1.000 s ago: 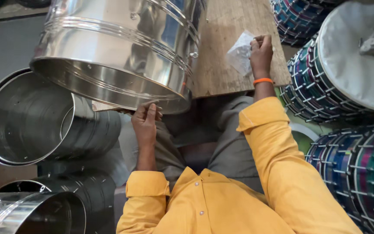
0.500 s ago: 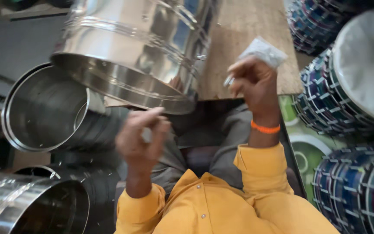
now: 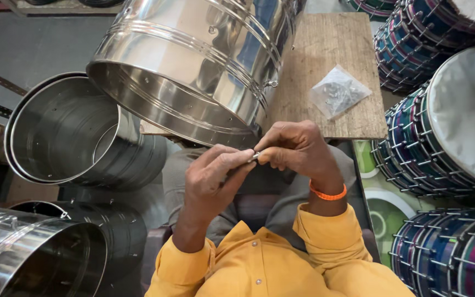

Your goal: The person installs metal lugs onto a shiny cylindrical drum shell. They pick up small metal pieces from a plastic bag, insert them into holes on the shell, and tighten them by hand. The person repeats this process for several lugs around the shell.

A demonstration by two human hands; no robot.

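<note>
**A:** So what's going on with the hands here?

**B:** Both are up in front of the chest, fingertips meeting. The left hand [image 3: 215,179] and right hand [image 3: 298,148] pinch a small metal piece [image 3: 255,156] between them, each hand clenched on one end. It's tiny, can't tell exactly what it is, some bit of hardware.

**A:** And around them?

**B:** Right behind the hands a big shiny steel drum shell [image 3: 193,66] lies tilted, open mouth facing down-left, its rim just above the knuckles. Beyond the right hand there's a clear plastic bag [image 3: 339,91] of small metal parts lying on a wooden board [image 3: 325,49], well apart from the grip.

**A:** The room?

**B:** Workshop vibes. More empty steel shells [image 3: 61,132] stacked on the left over a grey floor, finished drums [image 3: 446,121] with coloured lacing piled on the right.
</note>
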